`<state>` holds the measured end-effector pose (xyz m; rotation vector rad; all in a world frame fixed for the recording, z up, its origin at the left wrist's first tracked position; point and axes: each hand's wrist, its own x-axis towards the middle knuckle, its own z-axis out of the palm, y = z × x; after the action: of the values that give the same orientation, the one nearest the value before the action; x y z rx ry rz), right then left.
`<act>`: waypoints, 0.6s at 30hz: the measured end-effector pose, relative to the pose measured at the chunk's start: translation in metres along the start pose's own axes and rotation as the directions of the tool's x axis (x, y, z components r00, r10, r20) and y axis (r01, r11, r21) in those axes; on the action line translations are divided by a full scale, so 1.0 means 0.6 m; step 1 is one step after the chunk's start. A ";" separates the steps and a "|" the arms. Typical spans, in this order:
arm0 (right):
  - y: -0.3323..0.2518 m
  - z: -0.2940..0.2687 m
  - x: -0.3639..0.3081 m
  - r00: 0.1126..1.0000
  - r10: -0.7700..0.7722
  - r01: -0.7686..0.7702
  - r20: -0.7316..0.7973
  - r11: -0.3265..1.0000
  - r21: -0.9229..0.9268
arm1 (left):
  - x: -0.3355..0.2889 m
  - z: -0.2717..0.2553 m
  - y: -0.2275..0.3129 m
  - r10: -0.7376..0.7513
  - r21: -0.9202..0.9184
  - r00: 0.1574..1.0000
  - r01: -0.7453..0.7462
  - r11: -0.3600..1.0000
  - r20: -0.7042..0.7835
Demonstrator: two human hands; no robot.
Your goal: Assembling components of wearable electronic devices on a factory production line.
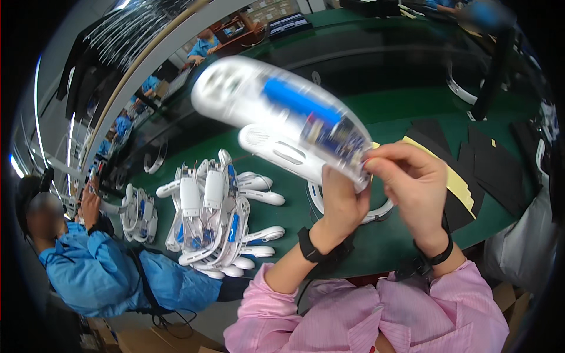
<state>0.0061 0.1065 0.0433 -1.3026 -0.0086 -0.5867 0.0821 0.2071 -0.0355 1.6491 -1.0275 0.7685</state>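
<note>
Raised in front of me is a white neck fan point(226, 97) with its inside exposed, slightly blurred by motion. A blue battery cell point(301, 100) and a blue circuit board point(341, 138) sit in its upper arm. The fan's other arm point(285, 154), with a round grille and a slot, hangs below. My left hand point(344, 200) is closed around the near end of the fan. Thumb and forefinger of my right hand point(415, 182) are pinched at the board's near end; what is between them is too small to make out.
A pile of white neck fans point(215, 217) lies on the green table point(300, 235) to the left. Black sheets point(494, 170) and yellow strips point(462, 188) lie at the right. A person in a blue coat point(106, 265) sits at the left. A whitish bag point(518, 247) hangs at the right.
</note>
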 end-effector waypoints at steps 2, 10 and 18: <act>0.006 0.012 -0.007 0.994 0.105 -0.105 0.019 0.994 0.032 | -0.009 0.015 -0.015 -0.313 -0.349 0.949 0.301 0.887 0.023; 0.035 0.017 -0.017 0.920 0.366 -0.392 0.141 0.872 0.291 | 0.046 0.005 -0.067 0.270 0.455 0.956 -0.192 0.870 -0.113; 0.085 0.027 -0.033 0.997 0.062 -0.072 0.052 0.970 0.234 | 0.055 0.015 -0.087 0.453 0.560 0.865 -0.271 0.782 -0.214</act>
<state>0.0155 0.1365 -0.0043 -1.0802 -0.0684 -0.4834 0.1436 0.1969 -0.0316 1.6754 -0.9512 1.6580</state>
